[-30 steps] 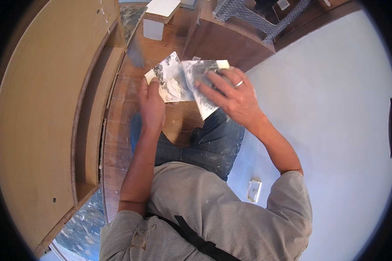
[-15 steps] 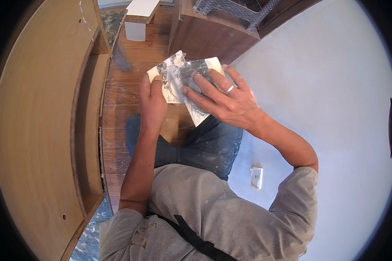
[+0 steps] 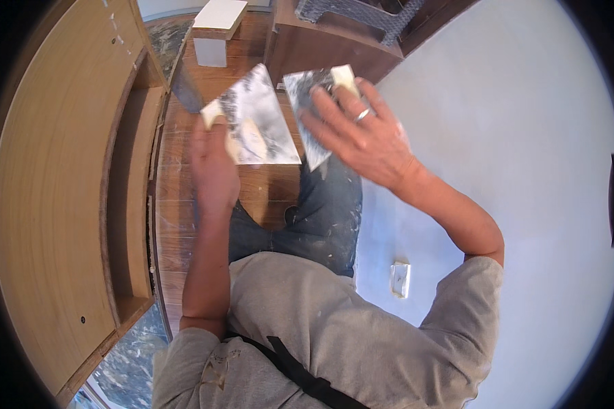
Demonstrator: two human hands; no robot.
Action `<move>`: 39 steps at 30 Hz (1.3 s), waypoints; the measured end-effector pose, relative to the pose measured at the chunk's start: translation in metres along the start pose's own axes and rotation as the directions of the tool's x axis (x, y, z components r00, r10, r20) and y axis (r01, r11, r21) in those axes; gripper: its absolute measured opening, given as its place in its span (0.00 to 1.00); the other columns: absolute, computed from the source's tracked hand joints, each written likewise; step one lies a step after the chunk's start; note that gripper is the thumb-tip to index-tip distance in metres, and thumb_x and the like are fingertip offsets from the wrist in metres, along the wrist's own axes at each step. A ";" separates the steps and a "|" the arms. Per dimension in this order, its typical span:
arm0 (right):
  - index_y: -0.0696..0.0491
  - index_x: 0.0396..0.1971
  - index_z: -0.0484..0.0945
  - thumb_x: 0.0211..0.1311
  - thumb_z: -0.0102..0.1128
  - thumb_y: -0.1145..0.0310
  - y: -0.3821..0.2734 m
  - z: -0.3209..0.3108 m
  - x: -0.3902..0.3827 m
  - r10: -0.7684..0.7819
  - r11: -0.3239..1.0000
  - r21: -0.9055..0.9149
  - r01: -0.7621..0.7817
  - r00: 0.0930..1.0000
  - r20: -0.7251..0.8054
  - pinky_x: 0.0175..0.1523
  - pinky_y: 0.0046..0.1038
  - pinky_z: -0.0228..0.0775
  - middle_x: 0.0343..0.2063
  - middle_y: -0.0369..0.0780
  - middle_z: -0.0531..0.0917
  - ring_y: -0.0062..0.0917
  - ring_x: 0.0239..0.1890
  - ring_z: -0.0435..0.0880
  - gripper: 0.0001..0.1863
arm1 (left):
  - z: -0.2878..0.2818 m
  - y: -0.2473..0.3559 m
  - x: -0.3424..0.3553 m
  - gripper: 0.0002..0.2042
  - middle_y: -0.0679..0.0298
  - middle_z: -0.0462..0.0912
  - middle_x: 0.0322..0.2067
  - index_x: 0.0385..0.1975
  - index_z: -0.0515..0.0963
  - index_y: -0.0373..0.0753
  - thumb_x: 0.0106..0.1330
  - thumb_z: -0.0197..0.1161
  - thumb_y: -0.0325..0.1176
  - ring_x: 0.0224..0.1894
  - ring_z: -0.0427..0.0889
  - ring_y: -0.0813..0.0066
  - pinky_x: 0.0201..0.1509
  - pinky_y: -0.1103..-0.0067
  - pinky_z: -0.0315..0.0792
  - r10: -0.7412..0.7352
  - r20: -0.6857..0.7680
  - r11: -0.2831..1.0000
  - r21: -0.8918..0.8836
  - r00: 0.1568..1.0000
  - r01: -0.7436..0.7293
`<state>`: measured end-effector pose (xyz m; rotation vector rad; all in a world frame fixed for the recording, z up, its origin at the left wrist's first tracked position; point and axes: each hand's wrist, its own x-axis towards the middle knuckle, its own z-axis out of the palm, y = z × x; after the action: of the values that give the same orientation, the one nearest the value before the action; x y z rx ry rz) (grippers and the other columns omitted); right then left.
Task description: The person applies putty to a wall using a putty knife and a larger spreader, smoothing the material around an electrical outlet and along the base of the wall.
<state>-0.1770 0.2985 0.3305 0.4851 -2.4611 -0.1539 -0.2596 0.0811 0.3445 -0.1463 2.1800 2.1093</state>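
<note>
My left hand (image 3: 215, 167), slightly blurred, grips a putty knife (image 3: 269, 112) by its cream end. This knife has a wide, flared metal blade, smeared grey and white, with a pale lump of putty (image 3: 254, 142) near its lower edge. My right hand (image 3: 365, 140), a ring on one finger, is closed on a second putty knife (image 3: 296, 95). Its fingers lie across the smeared blade, and a cream corner shows beyond them. A narrow gap separates the two blades, both held in the air above my knees. My right thumb is hidden.
A tall wooden panel with a recessed shelf (image 3: 54, 184) stands close on my left. On my right is a pale wall (image 3: 484, 170) with a small white wall box (image 3: 400, 280). Ahead are a white-topped stool (image 3: 222, 13), a brown cabinet (image 3: 334, 51) and a grey patterned plastic piece (image 3: 389, 31).
The two knives overlapped before and are now apart. My left hand has moved left with its knife, showing more of that blade; the right knife has shifted slightly up.
</note>
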 end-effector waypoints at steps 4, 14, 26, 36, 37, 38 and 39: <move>0.47 0.50 0.79 0.54 0.57 0.73 0.029 0.013 -0.031 0.432 0.835 0.410 -0.366 0.898 -0.079 0.59 0.35 0.67 0.48 0.38 0.79 0.32 0.49 0.75 0.20 | 0.001 0.019 -0.005 0.14 0.62 0.80 0.42 0.52 0.72 0.35 0.72 0.50 0.34 0.38 0.82 0.75 0.36 0.76 0.78 0.102 -0.005 0.930 -0.353 0.995 -0.097; 0.56 0.54 0.68 0.69 0.51 0.71 0.006 0.081 -0.157 0.798 -0.603 0.774 0.195 0.159 0.582 0.55 0.37 0.74 0.51 0.40 0.78 0.31 0.52 0.79 0.16 | 0.070 -0.117 -0.005 0.14 0.63 0.79 0.37 0.50 0.71 0.37 0.71 0.48 0.36 0.29 0.82 0.74 0.18 0.79 0.73 -0.159 0.216 0.982 -0.069 0.963 0.178; 0.57 0.55 0.66 0.73 0.45 0.67 -0.040 0.321 -0.273 0.433 -0.642 0.421 0.640 -0.150 0.889 0.49 0.37 0.80 0.51 0.46 0.77 0.37 0.49 0.81 0.15 | 0.131 -0.220 0.067 0.13 0.63 0.78 0.36 0.45 0.74 0.29 0.72 0.47 0.31 0.38 0.74 0.78 0.45 0.80 0.69 0.142 0.386 0.897 0.340 0.912 -0.283; 0.64 0.42 0.71 0.72 0.47 0.69 -0.002 0.415 -0.310 0.354 -0.217 0.435 0.874 -0.345 0.869 0.49 0.35 0.82 0.41 0.49 0.80 0.39 0.41 0.82 0.12 | 0.141 -0.222 0.077 0.11 0.67 0.76 0.33 0.44 0.74 0.29 0.74 0.48 0.31 0.34 0.70 0.83 0.40 0.83 0.67 0.040 0.505 0.980 0.149 0.862 -0.133; 0.64 0.42 0.71 0.72 0.47 0.69 0.002 0.420 -0.309 0.349 -0.196 0.431 0.881 -0.348 0.870 0.48 0.35 0.82 0.41 0.49 0.80 0.39 0.41 0.83 0.12 | 0.141 -0.223 0.079 0.11 0.68 0.76 0.32 0.43 0.74 0.30 0.74 0.48 0.30 0.34 0.70 0.83 0.39 0.83 0.66 0.041 0.517 0.983 0.135 0.855 -0.128; 0.65 0.42 0.71 0.72 0.47 0.69 0.007 0.423 -0.311 0.345 -0.174 0.429 0.887 -0.353 0.870 0.48 0.35 0.83 0.40 0.49 0.80 0.40 0.40 0.83 0.12 | 0.141 -0.224 0.080 0.10 0.68 0.76 0.32 0.42 0.74 0.30 0.74 0.48 0.30 0.34 0.69 0.84 0.39 0.84 0.66 0.041 0.531 0.985 0.119 0.846 -0.123; 0.65 0.42 0.71 0.72 0.47 0.70 0.010 0.425 -0.313 0.342 -0.149 0.428 0.892 -0.359 0.868 0.48 0.35 0.83 0.40 0.50 0.80 0.40 0.40 0.83 0.12 | 0.141 -0.225 0.081 0.10 0.68 0.76 0.31 0.41 0.74 0.30 0.73 0.48 0.30 0.33 0.69 0.85 0.38 0.84 0.66 0.042 0.548 0.988 0.103 0.836 -0.117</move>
<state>-0.2013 0.4236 -0.1816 1.6635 -1.2559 -3.4401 -0.3070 0.2153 0.1055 0.5070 1.9779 1.7391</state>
